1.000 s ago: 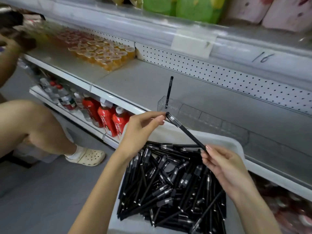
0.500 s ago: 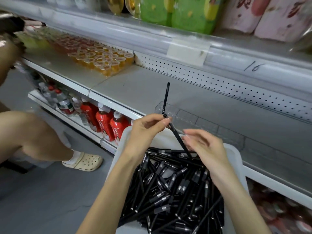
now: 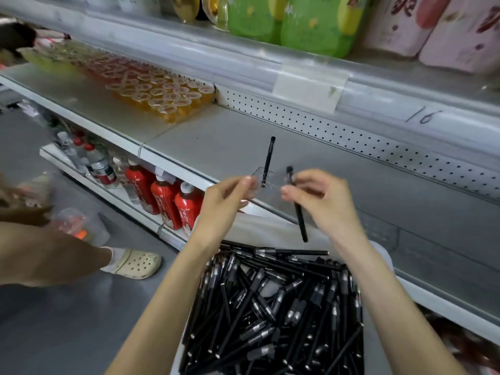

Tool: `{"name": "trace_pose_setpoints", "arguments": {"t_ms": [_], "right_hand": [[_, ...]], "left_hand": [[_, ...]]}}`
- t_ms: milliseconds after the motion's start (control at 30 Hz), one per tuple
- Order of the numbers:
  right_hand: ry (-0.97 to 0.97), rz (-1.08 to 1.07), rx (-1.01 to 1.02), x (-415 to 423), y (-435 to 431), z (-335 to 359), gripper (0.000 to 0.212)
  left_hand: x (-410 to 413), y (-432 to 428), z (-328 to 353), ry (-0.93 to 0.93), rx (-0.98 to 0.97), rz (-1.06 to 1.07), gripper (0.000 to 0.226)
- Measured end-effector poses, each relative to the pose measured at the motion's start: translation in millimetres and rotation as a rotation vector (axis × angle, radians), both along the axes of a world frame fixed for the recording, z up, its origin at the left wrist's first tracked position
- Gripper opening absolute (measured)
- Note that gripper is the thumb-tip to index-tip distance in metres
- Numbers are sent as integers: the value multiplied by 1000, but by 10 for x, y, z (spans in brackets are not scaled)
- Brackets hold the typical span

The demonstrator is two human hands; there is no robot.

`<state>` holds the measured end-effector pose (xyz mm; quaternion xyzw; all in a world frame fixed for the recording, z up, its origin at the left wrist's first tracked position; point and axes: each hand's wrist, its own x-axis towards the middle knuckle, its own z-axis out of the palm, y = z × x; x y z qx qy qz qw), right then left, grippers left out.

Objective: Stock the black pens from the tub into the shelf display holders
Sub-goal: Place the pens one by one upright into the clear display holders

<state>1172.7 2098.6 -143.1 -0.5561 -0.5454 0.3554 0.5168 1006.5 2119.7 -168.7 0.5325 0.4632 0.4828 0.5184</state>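
Observation:
A white tub (image 3: 382, 254) in front of me is heaped with black pens (image 3: 270, 307). On the grey shelf (image 3: 216, 142) just beyond it, a clear display holder (image 3: 270, 182) runs along the front edge, and one black pen (image 3: 267, 161) stands upright in its left end. My right hand (image 3: 324, 204) grips another black pen (image 3: 301, 223) close to the holder, nearly upright with its cap end up. My left hand (image 3: 224, 204) pinches the holder's left corner with fingertips and thumb.
Red drink bottles (image 3: 165, 201) line the lower shelf. Orange jelly cups (image 3: 162, 96) sit at the shelf's back left. A perforated panel (image 3: 351, 136) backs the shelf. Another person's leg and cream clog (image 3: 135, 263) are on the floor to the left.
My left hand let go of the pen's tip and moved to the holder's corner. My right hand slid up the pen, turned it upright and raised it to the holder.

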Motion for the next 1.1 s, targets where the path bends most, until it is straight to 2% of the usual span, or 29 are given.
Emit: {"name": "trace_pose_setpoints", "arguments": {"t_ms": [67, 200, 267, 367, 500, 667, 833, 1100], "right_hand": [[32, -28, 31, 96, 153, 69, 14], [49, -92, 142, 171, 480, 143, 15], [23, -111, 169, 175, 647, 127, 18], [-26, -145, 204, 179, 845, 7, 17], [54, -176, 233, 153, 962, -109, 20], [20, -167, 196, 125, 1043, -235, 20], [-107, -170, 156, 118, 1089, -363, 11], [-253, -113, 115, 181, 1206, -535, 12]], "left_hand": [[-40, 187, -44, 164, 31, 72, 27], [-56, 533, -175, 769, 205, 36, 43], [-17, 644, -214, 900, 230, -42, 50], [37, 729, -290, 973, 251, -161, 56], [19, 756, -349, 1099, 265, -251, 60], [0, 752, -343, 1086, 261, -254, 61], [4, 789, -376, 1089, 271, -243, 61], [114, 887, -410, 1101, 275, -192, 56]]}}
